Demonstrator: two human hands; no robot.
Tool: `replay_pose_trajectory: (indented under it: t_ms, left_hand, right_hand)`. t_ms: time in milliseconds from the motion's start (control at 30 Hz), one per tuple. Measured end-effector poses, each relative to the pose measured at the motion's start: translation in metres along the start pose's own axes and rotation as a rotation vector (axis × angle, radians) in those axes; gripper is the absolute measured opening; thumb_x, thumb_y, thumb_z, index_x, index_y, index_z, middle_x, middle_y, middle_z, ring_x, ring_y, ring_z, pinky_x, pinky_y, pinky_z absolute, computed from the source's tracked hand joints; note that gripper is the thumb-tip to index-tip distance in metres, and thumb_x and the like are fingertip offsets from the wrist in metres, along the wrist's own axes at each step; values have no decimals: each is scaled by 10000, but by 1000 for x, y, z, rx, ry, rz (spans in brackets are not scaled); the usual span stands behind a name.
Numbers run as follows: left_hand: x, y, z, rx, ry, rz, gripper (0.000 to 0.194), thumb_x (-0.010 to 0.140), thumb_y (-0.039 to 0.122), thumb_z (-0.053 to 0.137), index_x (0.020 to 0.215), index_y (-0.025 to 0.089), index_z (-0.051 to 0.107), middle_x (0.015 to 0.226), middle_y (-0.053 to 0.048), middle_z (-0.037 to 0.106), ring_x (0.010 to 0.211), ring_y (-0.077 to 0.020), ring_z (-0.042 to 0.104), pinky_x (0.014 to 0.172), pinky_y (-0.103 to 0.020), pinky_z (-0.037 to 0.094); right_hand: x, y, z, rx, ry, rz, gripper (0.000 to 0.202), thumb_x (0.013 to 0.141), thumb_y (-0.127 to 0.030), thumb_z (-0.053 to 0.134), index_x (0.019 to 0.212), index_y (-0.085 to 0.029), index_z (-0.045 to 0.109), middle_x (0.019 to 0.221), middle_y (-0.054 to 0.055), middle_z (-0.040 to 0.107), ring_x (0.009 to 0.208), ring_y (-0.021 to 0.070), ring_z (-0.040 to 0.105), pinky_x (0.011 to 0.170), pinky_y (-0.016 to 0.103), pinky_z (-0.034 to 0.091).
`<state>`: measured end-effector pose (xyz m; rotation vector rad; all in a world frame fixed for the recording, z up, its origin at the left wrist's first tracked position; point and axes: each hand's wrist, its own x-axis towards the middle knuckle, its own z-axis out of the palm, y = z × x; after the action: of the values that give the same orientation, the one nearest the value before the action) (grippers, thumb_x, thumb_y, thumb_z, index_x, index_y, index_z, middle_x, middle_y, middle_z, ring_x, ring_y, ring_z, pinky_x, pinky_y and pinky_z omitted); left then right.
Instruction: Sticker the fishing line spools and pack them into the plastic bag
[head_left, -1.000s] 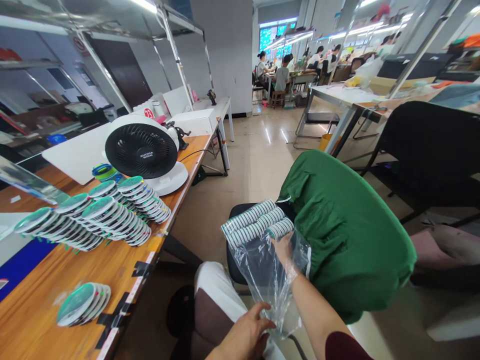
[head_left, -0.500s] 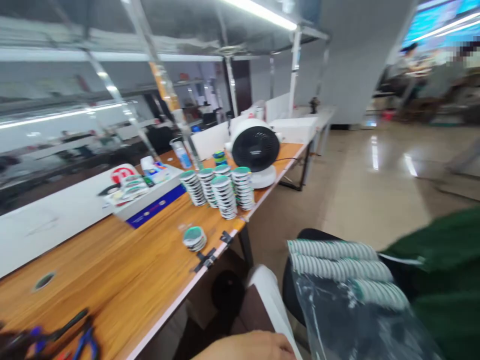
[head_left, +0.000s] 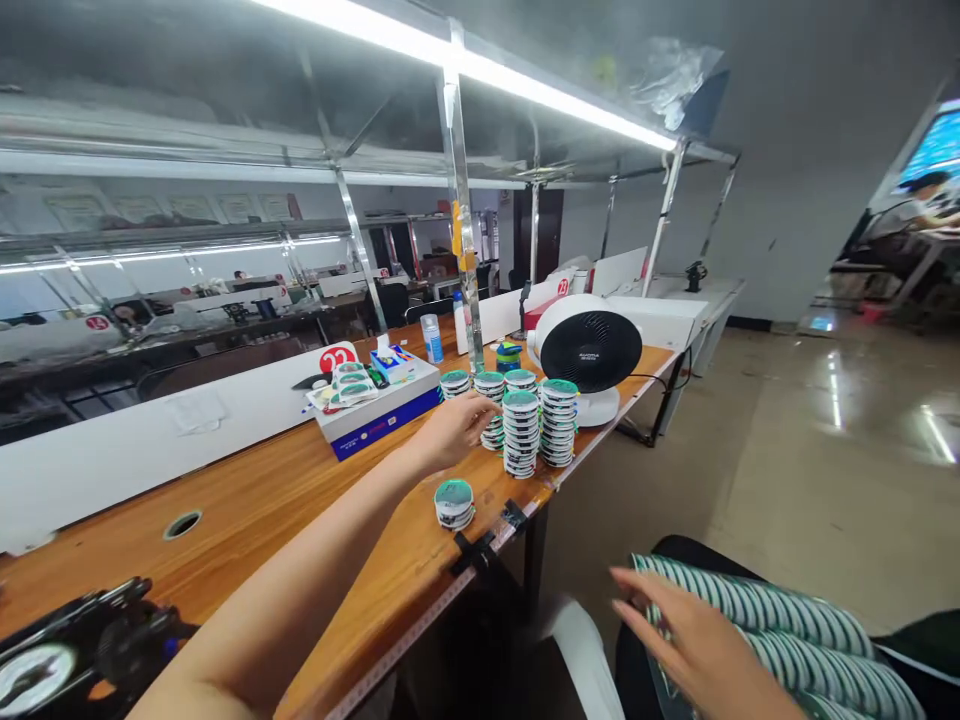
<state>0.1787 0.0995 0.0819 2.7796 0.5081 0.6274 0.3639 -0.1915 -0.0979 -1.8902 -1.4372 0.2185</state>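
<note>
My left hand (head_left: 461,428) reaches over the wooden table to the stacks of round green-and-white discs (head_left: 520,432). Its fingers are curled beside the nearer stacks; whether they pinch a disc is hidden. A short stack of the same discs (head_left: 454,505) sits nearer, by the table edge. At the lower right, my right hand (head_left: 679,625) hovers with fingers apart at the end of long rows of discs (head_left: 780,610) lying on their sides on a black seat. Nothing shows in its fingers.
A white fan with a black grille (head_left: 591,352) stands behind the stacks. A blue-and-white box (head_left: 382,415) holds packets and tissues. Black tape (head_left: 480,550) crosses the table edge. A black device (head_left: 97,640) is at the lower left. A person (head_left: 911,210) sits far right.
My left arm has come into view and reached out to the stacks. My right hand has appeared over the disc rows. The view has shifted, moving the table scene rightward.
</note>
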Motion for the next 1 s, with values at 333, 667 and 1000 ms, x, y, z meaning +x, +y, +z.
replay_pose_trajectory:
  t_ms: [333,667,1000]
  left_hand:
    - [43,-30,42,249,-96,305,379,1024,220,392,1357,112,535,1425,-150,553,1349,-249,504,1132,-464,419]
    - [43,-34,42,205,-119,261,377,1042,244,365,1342,111,549,1409,-124,573,1329,-234,516,1131,-430,411]
    - [38,-18,31,244,-94,265,379,1041,248,381,1348,119,563,1402,-124,581,1318,-241,524,1117,-428,413]
  right_hand:
    - [162,-78,87,-191,125,306,516,918,-508,597,1256,-127,510,1189,144,608,1116,289,625,845,345,499]
    - [186,-87,111,-155,233,492,497,905,-532,624,1174,-126,521,1132,146,644,1008,287,684,774,353,498]
    - [180,-93,92,-160,213,459,537,884,-544,638,1231,-144,553,1178,154,662,1034,290,684,801,361,505]
